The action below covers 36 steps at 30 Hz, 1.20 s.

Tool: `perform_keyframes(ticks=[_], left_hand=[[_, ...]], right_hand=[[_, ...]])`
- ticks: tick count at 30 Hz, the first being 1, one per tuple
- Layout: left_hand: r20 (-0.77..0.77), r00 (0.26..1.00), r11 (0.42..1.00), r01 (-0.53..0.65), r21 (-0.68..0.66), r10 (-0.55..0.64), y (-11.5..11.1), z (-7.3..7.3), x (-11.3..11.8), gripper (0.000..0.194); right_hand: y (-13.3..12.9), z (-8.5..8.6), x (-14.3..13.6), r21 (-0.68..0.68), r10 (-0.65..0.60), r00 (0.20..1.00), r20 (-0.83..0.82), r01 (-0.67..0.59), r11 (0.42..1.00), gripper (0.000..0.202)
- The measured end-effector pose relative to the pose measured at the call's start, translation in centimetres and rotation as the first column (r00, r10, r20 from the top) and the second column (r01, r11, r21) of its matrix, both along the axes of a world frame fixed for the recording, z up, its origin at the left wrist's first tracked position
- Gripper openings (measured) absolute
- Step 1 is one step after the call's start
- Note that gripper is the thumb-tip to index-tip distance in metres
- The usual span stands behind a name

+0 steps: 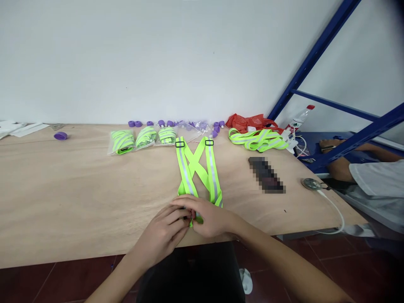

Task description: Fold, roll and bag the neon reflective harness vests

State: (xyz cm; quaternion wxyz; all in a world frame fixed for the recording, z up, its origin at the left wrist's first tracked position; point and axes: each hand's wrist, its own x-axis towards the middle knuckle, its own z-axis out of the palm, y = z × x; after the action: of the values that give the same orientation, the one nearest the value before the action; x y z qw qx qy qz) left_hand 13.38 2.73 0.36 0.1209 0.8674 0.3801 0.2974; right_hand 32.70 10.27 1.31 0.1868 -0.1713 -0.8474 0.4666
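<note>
Reflective safety harness (198, 168) lies flat on the table (63, 189), straps crossed, near end at the front edge. Left hand (164, 233) and right hand (210, 219) meet there, fingers closed, pinching the near end. Advisable: keep the straps flat and aligned and the fold square.

three bagged green straps (144, 139) lie in a row near the back of the wooden worktop (63, 193). behind them sits a scatter of purple caps (176, 123), with one purple cap (60, 135) alone far to the left. white papers (19, 127) rest at the left back corner. a loose green strap pile (257, 139) lies to the right, just in front of a red plastic bag (249, 122). a plastic bottle (298, 118) leans by the blue metal frame (318, 50). another person's arm (339, 168) shows at the right.
</note>
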Motion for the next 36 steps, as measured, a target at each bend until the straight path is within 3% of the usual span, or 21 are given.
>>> perform_keyframes(ticks=[6, 14, 17, 19, 22, 25, 28, 36], left_hand=[[-0.032, 0.999, 1.000, 0.028, 0.011, -0.028, 1.0, 0.1, -0.4, 0.018], [-0.146, 0.986, 0.996, -0.074, 0.056, 0.082, 1.2, -1.7, -0.2, 0.014], [-0.158, 0.983, 0.995, -0.084, 0.054, 0.091, 1.3, -1.7, 0.0, 0.014], [-0.173, 0.982, 0.997, -0.072, 0.032, 0.077, 1.4, -1.3, 0.2, 0.013], [-0.197, 0.978, 0.998, -0.063, -0.004, 0.061, 1.7, -0.7, 0.3, 0.012], [-0.200, 0.979, 0.999, -0.037, 0.005, 0.037, 2.0, -0.5, 0.3, 0.013], [-0.216, 0.976, 0.999, -0.007, 0.048, 0.018, 2.3, -0.5, 0.1, 0.014], [-0.218, 0.976, 0.998, 0.001, 0.057, 0.011, 2.9, -1.1, -0.4, 0.028]], right_hand=[[0.0, -0.4, 0.1, -0.118, -0.088, 0.995, -0.050, 0.082, 0.990, 0.077], [-0.8, 0.3, 0.4, -0.013, -0.132, 0.989, -0.068, 0.131, 0.991, 0.075], [-1.1, 0.1, 0.1, 0.049, -0.207, 0.976, -0.073, 0.211, 0.976, 0.068], [-1.3, -0.3, -0.2, 0.135, -0.282, 0.955, -0.089, 0.293, 0.947, 0.058], [-1.9, -1.1, -0.2, 0.364, -0.375, 0.922, -0.095, 0.383, 0.849, 0.034], [-2.4, -1.9, 0.5, 0.571, -0.430, 0.901, -0.056, 0.382, 0.727, 0.018], [-2.9, -2.6, 2.0, 0.634, -0.470, 0.882, -0.031, 0.381, 0.673, 0.015], [-3.4, -3.1, 4.3, 0.605, -0.481, 0.873, 0.080, 0.341, 0.720, 0.018]])
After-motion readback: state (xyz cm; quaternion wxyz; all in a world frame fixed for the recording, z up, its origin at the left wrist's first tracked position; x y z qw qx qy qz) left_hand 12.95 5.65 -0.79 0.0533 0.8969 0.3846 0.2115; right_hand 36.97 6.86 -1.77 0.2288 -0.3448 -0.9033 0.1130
